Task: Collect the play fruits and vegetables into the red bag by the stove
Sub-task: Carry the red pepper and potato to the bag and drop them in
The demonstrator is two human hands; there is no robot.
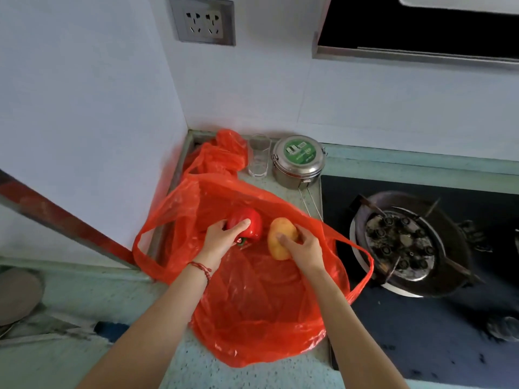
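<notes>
Head view: one frame, looking down at the table corner beside the stove (407,242).
Bag: the red bag (252,304) lies open on the table (196,374), mouth wide, its handles (362,265) flopped outward, the right one over the stove edge.
Left grip: the left hand (222,237) curls over a red pepper (248,224), thumb and fingers around its near side, low inside the bag mouth.
Right grip: the right hand (300,248) holds a yellow potato (280,238), fingers wrapped round its right side, also inside the bag.
Task things: pepper and potato sit side by side within the bag, apart from each other; whether they rest on the plastic or hang just above it I cannot tell.
Others: a second red bag (222,153) crumpled in the corner, a glass (258,155) and a steel tin (297,161) just behind.
Stage: likely the release of both items.
Risk: the film is thin and slack, so a round toy could roll out of the mouth toward the stove; a withdrawing wrist could snag a handle and drag the bag; a tug backward could knock over the glass.
</notes>
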